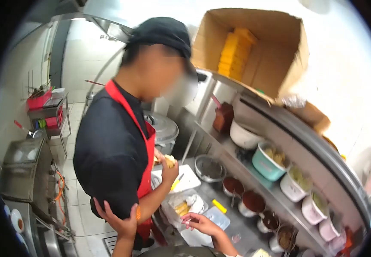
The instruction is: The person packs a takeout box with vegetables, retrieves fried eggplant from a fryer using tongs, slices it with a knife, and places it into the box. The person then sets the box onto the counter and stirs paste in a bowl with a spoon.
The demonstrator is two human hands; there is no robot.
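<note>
My left hand point(119, 220) is against the co-worker's upper arm near the elbow, its fingers stretched out and the thumb apart. My right hand point(204, 225) is over the counter, beside a clear plastic bag point(172, 207) with yellowish food pieces inside. Its fingertips are bent together; whatever may be between them is too small to make out. Just beyond it lies a translucent lid-like sheet point(217, 218) with a yellow-handled tool point(219, 206) at its edge. The co-worker point(112, 124), in a black cap and red apron, holds a pale piece of food point(168, 161) in their own hands.
A white cutting board point(187, 177) with a yellow-handled knife lies by the co-worker. Several metal pots of sauce point(252, 202) line the counter. Above, a shelf carries a teal tub point(271, 159) and white tubs point(296, 185). A cardboard box point(275, 55) stands on top.
</note>
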